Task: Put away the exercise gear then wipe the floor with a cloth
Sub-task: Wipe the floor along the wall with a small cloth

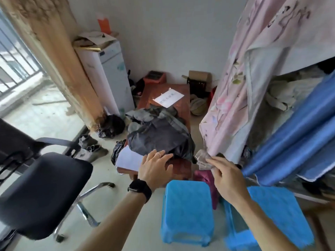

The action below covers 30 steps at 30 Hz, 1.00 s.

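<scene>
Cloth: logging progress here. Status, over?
Left hand open, over clothes pile. Right hand pinches cloth. Two blue stools stand before the table.

The left hand (154, 167), fingers spread, hovers over a low reddish-brown wooden table (181, 169) heaped with dark grey clothing (159, 134), while the right hand (224, 178) pinches a crumpled grey-beige cloth (202, 158) above a bright blue plastic stool (187, 209), a black padded office chair (41, 192) standing at the left.

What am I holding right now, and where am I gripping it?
Your right hand pinches a crumpled greyish cloth by one end; your left hand holds nothing.
</scene>
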Each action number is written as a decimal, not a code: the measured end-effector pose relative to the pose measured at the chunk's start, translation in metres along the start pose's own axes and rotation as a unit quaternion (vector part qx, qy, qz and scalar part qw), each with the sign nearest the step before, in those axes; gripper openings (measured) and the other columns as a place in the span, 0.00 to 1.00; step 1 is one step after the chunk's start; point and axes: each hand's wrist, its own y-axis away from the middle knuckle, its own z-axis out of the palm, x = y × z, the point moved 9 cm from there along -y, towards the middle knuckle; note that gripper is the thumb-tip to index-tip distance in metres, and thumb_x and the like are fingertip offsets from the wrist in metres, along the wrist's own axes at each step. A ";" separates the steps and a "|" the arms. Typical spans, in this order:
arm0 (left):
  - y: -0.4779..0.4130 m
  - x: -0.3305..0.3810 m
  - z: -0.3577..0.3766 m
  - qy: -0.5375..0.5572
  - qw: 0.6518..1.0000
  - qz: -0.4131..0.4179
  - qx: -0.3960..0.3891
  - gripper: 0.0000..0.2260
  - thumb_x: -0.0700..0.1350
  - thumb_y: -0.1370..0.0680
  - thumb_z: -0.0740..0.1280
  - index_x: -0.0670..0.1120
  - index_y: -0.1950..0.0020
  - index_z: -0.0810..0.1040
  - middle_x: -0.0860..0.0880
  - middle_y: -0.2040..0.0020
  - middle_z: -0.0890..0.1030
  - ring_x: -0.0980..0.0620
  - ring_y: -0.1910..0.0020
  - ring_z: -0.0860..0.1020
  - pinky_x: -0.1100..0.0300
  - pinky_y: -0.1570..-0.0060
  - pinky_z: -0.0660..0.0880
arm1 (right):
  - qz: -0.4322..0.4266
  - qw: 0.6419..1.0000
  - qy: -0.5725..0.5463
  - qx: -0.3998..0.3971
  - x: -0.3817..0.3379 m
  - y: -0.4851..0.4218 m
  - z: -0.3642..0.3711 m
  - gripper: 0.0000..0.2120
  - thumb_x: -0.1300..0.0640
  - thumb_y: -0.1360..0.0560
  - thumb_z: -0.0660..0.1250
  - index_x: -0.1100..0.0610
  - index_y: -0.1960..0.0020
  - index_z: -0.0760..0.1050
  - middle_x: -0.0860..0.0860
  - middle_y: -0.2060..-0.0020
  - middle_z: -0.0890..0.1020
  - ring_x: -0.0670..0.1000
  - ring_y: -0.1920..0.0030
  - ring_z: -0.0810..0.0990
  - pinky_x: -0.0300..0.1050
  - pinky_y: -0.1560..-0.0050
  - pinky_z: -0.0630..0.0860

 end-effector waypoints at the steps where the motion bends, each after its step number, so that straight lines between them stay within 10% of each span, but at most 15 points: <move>1: -0.006 0.001 0.022 -0.002 1.000 -0.010 -0.020 0.22 0.57 0.20 0.59 0.61 0.25 0.66 0.54 0.23 0.66 0.48 0.22 0.58 0.50 0.25 0.55 | 0.005 1.000 -0.003 -0.016 0.017 -0.003 0.017 0.19 0.72 0.27 0.68 0.57 0.41 0.84 0.51 0.43 0.84 0.55 0.44 0.81 0.36 0.39 0.68; 18: -0.016 -0.063 0.401 -0.043 0.951 -0.006 -0.306 0.25 0.56 0.18 0.55 0.59 0.20 0.55 0.49 0.19 0.53 0.44 0.20 0.48 0.44 0.23 0.48 | 0.164 0.958 0.031 -0.235 0.219 0.122 0.315 0.23 0.69 0.24 0.61 0.52 0.34 0.79 0.49 0.38 0.81 0.59 0.43 0.78 0.48 0.39 0.74; 26: -0.032 -0.078 0.471 -0.014 0.982 0.099 -0.159 0.28 0.59 0.22 0.56 0.54 0.21 0.62 0.46 0.20 0.58 0.38 0.22 0.59 0.37 0.30 0.62 | 0.095 0.991 0.074 -0.061 0.230 0.127 0.357 0.21 0.69 0.25 0.66 0.54 0.36 0.80 0.46 0.35 0.79 0.58 0.48 0.78 0.52 0.44 0.77; 30: -0.026 -0.086 0.494 -0.017 0.986 0.092 -0.135 0.29 0.61 0.19 0.55 0.56 0.19 0.54 0.50 0.18 0.49 0.44 0.20 0.49 0.35 0.28 0.57 | 0.044 0.988 0.141 -0.035 0.228 0.123 0.364 0.22 0.67 0.25 0.65 0.52 0.35 0.80 0.46 0.33 0.78 0.57 0.40 0.76 0.52 0.44 0.74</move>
